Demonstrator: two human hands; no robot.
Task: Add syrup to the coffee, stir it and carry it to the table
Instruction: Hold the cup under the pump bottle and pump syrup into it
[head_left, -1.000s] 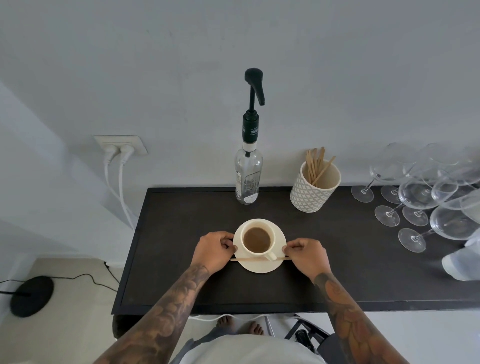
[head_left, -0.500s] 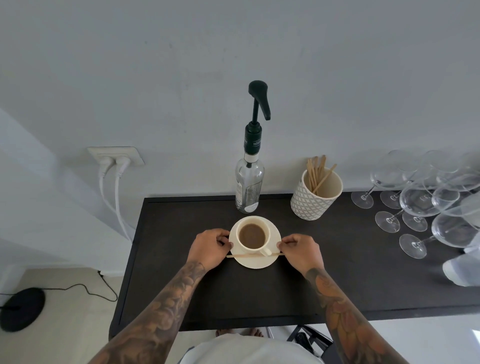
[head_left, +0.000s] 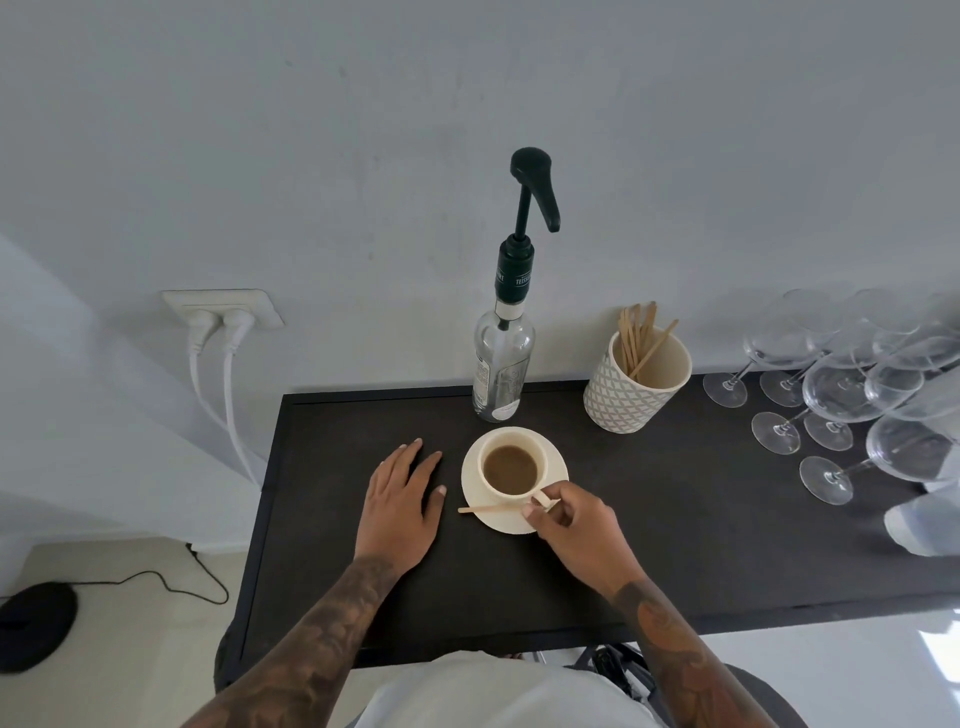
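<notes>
A cream coffee cup (head_left: 540, 460) full of brown coffee stands on its cream saucer (head_left: 559, 464) on the dark table (head_left: 675, 525). A wooden stirrer (head_left: 488, 509) lies across the saucer's near edge. My right hand (head_left: 576, 525) pinches the cup's handle with thumb and forefinger, just beside the stirrer's right end. My left hand (head_left: 402, 504) rests flat on the table left of the saucer, fingers spread, holding nothing. The clear syrup bottle (head_left: 503, 364) with a dark pump stands right behind the cup, against the wall.
A patterned holder (head_left: 631, 397) of wooden stirrers stands right of the bottle. Several stemmed glasses (head_left: 841, 387) crowd the table's right end. A wall socket (head_left: 223, 309) with two white cables is at left. A black round base (head_left: 34, 623) with a cable lies on the floor.
Both hands have let go of the saucer's sides. The left hand moved out and lies flat on the table; the right hand shifted to the cup's handle.
</notes>
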